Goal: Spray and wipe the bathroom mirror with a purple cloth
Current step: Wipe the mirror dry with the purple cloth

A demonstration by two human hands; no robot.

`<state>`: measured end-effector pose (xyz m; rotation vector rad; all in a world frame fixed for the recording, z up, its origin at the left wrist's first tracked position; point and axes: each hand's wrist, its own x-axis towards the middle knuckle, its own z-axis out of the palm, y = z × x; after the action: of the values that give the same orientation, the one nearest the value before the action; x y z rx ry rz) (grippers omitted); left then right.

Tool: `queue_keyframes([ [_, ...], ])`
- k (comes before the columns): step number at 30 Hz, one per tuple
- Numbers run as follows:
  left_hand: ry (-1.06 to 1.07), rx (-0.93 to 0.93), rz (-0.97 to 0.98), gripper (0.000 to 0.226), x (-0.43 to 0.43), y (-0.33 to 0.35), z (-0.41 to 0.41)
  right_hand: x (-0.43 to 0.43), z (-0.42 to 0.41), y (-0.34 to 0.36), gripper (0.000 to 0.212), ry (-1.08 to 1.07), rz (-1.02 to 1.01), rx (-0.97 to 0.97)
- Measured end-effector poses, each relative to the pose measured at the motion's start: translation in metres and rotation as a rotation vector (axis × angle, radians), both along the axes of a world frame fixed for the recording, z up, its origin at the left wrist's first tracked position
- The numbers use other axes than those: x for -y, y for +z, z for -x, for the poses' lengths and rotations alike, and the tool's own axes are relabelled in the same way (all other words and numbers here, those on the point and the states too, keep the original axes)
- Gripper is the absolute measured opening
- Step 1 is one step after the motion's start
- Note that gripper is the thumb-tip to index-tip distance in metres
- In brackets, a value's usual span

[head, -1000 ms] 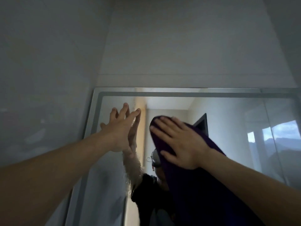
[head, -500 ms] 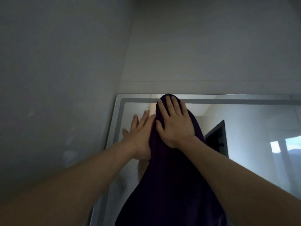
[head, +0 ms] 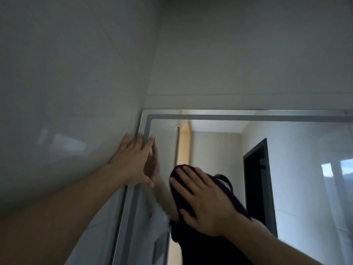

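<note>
The wall mirror (head: 298,180) fills the lower right, its frosted border running along the top and left edges. My right hand (head: 204,203) lies flat with spread fingers on the dark purple cloth (head: 176,190), pressing it against the glass left of centre; the cloth hangs down below my palm. My left hand (head: 133,161) rests open on the mirror's upper left edge, with its fingers across the frame and the side wall. No spray bottle is in view.
A glossy tiled side wall (head: 66,92) meets the mirror on the left, and the back wall (head: 248,54) rises above it. The glass reflects a dark doorway (head: 257,184), a bright window (head: 336,167) and my own arms.
My right hand has slid the cloth down from the mirror's top edge to a lower spot. My left hand has shifted left, from the glass onto the frame's edge.
</note>
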<state>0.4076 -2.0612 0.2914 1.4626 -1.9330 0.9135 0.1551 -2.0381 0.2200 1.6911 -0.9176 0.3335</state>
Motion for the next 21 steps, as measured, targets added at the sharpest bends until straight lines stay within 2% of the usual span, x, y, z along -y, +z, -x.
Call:
queue_keyframes([
  [6,0.004,0.004,0.050,0.154,0.005,-0.002,-0.001,-0.017,0.040,0.083,0.079,-0.126,0.175,0.225],
  [11,0.006,0.021,0.056,0.152,0.006,0.000,-0.001,-0.002,0.015,0.142,0.077,-0.138,0.253,0.343],
  [16,0.038,0.039,0.028,0.150,0.004,0.003,0.001,0.019,-0.036,0.157,0.074,-0.099,0.215,0.307],
  [21,0.040,0.065,0.052,0.143,0.003,0.003,-0.002,0.031,-0.072,0.135,0.074,-0.055,0.189,0.256],
])
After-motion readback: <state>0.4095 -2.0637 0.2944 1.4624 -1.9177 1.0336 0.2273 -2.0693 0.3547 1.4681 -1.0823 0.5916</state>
